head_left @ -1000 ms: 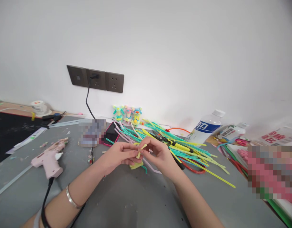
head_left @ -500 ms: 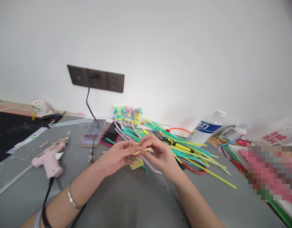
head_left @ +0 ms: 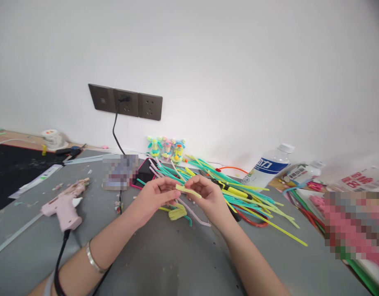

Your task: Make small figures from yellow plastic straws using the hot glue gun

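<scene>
Between my two hands is a short, pale yellow piece of pipe cleaner, bent slightly. My left hand pinches its left end between thumb and fingers. My right hand has curled fingers at its right end, with the thumb against it. Just below the hands, a folded yellow pipe cleaner bundle lies on the grey table. Loose lilac, teal and yellow pipe cleaners spread behind and right of my right hand.
A pink hot glue gun with a black cord lies left. Yellow-handled pliers rest among the pipe cleaners. Three small figures stand by the wall. A clear bottle stands back right. A phone lies behind my left hand.
My fingertips have moved apart from each other, and more of the yellow piece shows between them. The folded yellow bundle below is now less covered by my left hand.
</scene>
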`<control>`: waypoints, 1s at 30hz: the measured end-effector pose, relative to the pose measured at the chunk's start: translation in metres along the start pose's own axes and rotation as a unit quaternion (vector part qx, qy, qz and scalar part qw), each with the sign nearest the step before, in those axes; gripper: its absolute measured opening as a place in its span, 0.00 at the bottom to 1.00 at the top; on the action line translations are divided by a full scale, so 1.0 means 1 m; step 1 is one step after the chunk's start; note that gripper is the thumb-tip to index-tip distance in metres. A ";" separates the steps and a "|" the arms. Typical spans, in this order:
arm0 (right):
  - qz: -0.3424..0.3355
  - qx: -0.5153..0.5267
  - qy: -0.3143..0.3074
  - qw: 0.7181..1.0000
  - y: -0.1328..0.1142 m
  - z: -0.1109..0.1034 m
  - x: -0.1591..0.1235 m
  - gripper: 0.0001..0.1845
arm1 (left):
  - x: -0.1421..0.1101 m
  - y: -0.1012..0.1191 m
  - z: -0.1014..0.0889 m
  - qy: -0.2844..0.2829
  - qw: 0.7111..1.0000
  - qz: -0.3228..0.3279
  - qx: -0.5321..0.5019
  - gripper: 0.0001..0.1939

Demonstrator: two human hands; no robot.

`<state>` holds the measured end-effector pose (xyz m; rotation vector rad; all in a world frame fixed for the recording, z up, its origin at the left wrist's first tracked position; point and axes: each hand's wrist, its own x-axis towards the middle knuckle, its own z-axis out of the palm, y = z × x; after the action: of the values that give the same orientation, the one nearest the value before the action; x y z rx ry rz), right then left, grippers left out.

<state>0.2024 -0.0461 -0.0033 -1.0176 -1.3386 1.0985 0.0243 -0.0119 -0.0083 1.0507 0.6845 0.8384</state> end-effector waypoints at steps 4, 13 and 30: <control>0.002 0.000 -0.008 1.000 0.002 0.005 -0.001 0.14 | 0.000 -0.001 0.000 0.031 0.994 0.056 0.090 0.12; 0.027 0.029 -0.024 0.999 0.005 0.012 -0.003 0.14 | -0.003 0.003 0.003 0.028 0.976 0.129 0.173 0.08; 0.067 0.059 -0.052 0.995 0.005 0.006 -0.001 0.13 | -0.003 0.002 0.003 0.004 0.988 0.102 0.119 0.10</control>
<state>0.1964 -0.0466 -0.0085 -0.9857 -1.2848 1.3316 0.0253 -0.0152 -0.0053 1.3505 0.7049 0.9532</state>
